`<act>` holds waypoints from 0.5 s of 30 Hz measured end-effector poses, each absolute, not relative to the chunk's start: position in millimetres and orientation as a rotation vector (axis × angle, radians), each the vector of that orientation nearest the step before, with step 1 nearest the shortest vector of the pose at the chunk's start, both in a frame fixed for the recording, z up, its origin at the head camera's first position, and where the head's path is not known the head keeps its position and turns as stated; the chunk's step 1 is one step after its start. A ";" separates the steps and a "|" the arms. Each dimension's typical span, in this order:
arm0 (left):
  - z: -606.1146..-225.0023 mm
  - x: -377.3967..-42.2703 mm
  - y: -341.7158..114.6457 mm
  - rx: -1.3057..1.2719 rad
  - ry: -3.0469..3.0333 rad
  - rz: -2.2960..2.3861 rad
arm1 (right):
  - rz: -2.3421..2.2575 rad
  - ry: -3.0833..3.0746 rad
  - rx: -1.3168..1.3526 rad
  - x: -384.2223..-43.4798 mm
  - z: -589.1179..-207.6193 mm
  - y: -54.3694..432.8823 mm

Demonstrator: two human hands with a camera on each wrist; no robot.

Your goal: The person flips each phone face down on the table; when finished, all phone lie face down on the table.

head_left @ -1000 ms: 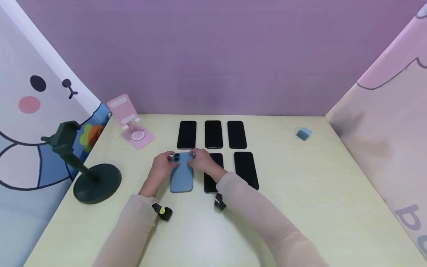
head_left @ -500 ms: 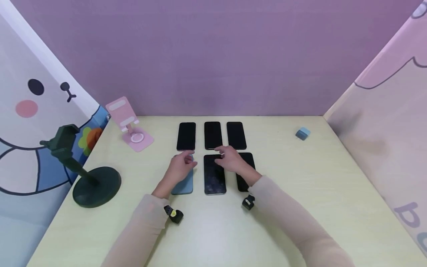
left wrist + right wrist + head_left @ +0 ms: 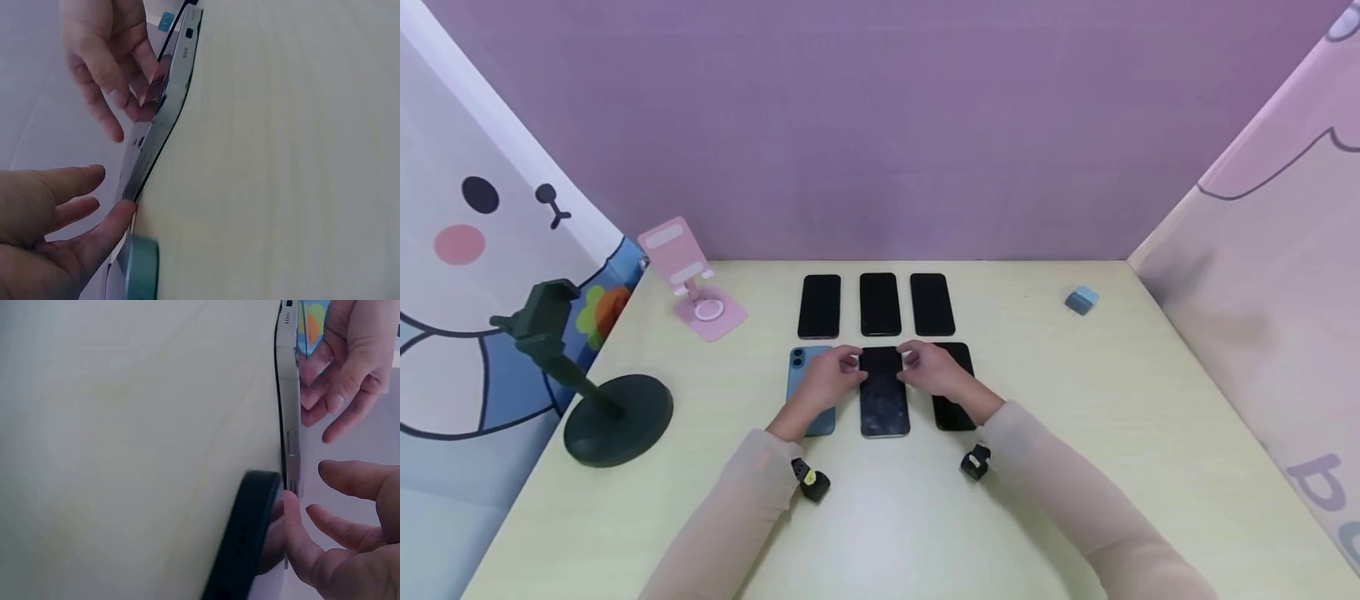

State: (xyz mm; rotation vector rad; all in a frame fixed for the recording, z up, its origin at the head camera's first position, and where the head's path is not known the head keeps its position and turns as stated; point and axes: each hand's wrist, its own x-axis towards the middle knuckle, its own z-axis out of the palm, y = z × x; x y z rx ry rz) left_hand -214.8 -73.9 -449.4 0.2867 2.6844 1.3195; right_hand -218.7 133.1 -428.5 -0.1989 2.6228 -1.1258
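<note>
Lying on the table is a black phone (image 3: 884, 400), screen up, the middle one of the front row. My left hand (image 3: 831, 377) is at its upper left edge, thumb and fingers apart, a fingertip touching the phone's side (image 3: 172, 94) in the left wrist view. Opposite it, my right hand (image 3: 932, 368) is at the upper right edge; one fingertip meets the silver side (image 3: 289, 406) in the right wrist view. Under my left wrist lies a blue phone (image 3: 798, 375) with its camera back up. Another black phone (image 3: 955, 412) is partly hidden below my right hand.
Three black phones (image 3: 880, 304) form a row behind. A pink phone stand (image 3: 711, 312) and a dark green stand (image 3: 617, 417) with a round base are at the left. A small blue block (image 3: 1081, 300) lies at the right. Walls rise around the table (image 3: 880, 517).
Both hands have left the blue phone and moved right to the middle black phone. The right hand went first; the left followed. The phones look unmoved.
</note>
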 end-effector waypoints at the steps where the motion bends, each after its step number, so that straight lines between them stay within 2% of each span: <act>1: -449.7 -215.3 -72.7 0.290 2.692 1.313 | -1.128 2.617 -0.191 -219.9 -428.9 132.5; 15: -451.1 -222.1 -67.3 0.271 2.722 1.203 | -1.212 2.576 -0.099 -228.0 -433.5 124.7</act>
